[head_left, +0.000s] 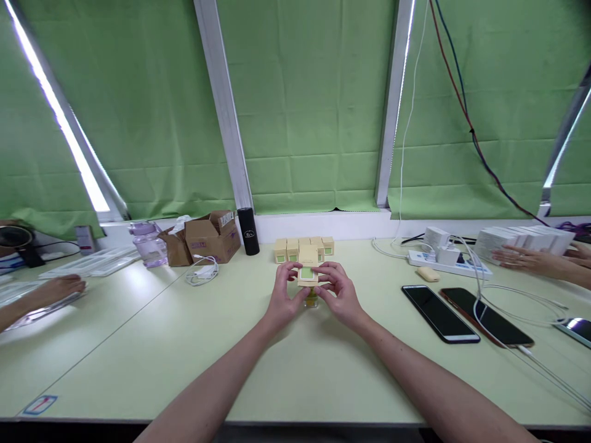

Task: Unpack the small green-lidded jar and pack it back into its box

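Between my two hands is a small cream cardboard box [308,255] with a green window on its front and a raised flap at the top. My left hand [284,294] grips its left side with fingertips and thumb. On the right side, the bent fingers of my right hand [340,295] pinch the same box. Under the box shows the bottom of a small clear glass container [311,301] with something yellow-green in it; its upper part is hidden. Just behind stands a row of several similar cream boxes [281,251].
A black bottle [248,232], an open brown carton [212,237] and a purple water bottle [150,245] stand back left. Phones [438,314], cables and a power strip [450,264] lie right. Other people's hands [60,289] work at both sides.
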Tool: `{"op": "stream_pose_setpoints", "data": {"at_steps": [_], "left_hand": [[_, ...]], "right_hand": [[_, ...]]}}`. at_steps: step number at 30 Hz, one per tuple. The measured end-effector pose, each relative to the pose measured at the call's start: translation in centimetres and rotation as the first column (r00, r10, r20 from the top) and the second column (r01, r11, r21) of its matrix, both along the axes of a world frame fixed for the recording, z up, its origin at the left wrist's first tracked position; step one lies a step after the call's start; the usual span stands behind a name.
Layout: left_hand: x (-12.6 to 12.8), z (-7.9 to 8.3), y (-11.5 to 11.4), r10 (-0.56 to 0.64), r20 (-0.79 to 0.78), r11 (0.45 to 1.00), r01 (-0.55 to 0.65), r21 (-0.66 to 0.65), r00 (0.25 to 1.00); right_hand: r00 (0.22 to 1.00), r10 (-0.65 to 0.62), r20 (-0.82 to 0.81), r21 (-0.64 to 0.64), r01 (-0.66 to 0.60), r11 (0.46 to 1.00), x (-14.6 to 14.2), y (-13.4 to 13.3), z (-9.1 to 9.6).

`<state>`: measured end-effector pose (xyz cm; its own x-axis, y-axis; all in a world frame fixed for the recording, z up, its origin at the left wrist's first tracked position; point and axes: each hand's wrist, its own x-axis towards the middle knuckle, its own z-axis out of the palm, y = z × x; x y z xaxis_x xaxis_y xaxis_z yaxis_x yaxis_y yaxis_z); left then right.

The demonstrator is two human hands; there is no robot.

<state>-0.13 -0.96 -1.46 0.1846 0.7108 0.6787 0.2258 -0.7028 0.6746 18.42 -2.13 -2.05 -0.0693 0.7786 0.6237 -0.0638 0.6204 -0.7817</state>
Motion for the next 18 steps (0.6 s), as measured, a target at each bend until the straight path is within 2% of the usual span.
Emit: {"op": "stream_pose_setpoints", "data": {"at_steps": [18], "left_hand": [[0.53, 0.31, -0.14, 0.058, 0.01, 0.997, -0.058, 0.051, 0.998]], "right_hand": [[1.0, -0.017, -0.014, -0.005, 0.017, 1.0, -0.09, 0.13, 0.09]]}}
